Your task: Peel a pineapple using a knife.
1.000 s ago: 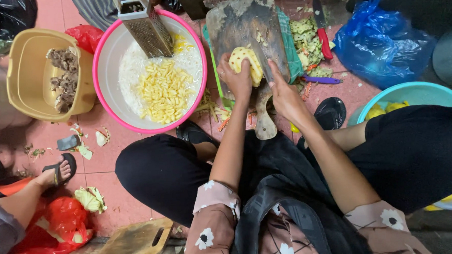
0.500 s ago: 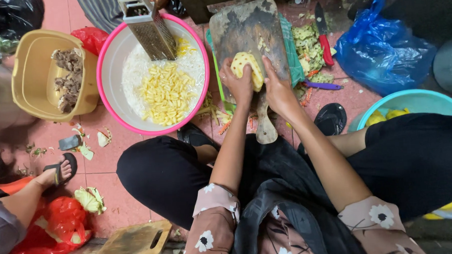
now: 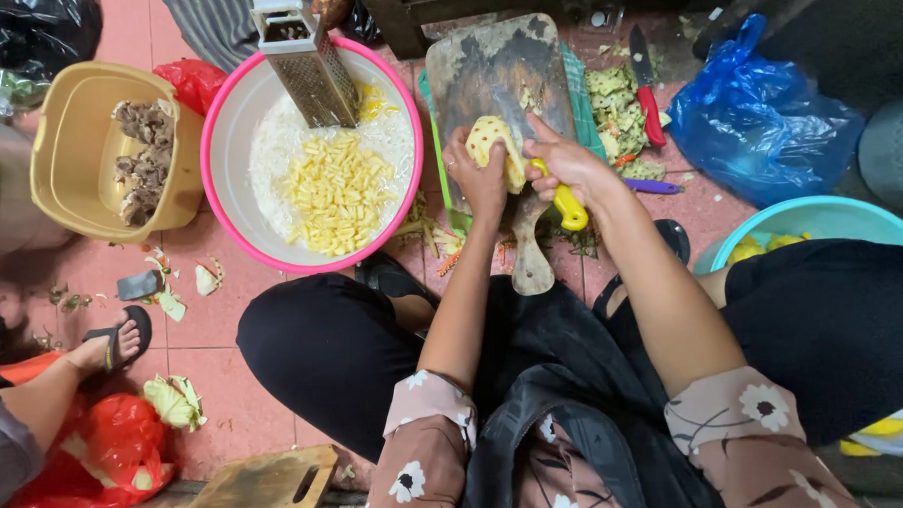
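Both hands are closed: the left hand (image 3: pixel 481 175) grips a peeled yellow vegetable (image 3: pixel 496 142), the right hand (image 3: pixel 565 163) a yellow-handled knife (image 3: pixel 568 204).

- Short sleeves (image 3: pixel 417 425) of dusty pink cloth, printed with white flowers with dark centres and thin dark stems.
- Same floral print on the other sleeve (image 3: pixel 748 424).
- Black trousers (image 3: pixel 324 339) over both legs, plain, loose at the knee.
- Dark apron-like garment (image 3: pixel 567 400) down the front, folded and creased.
- Forearms bare below the sleeve hems.
- Left hand (image 3: pixel 481 173) and right hand (image 3: pixel 568 165) bare, ungloved.
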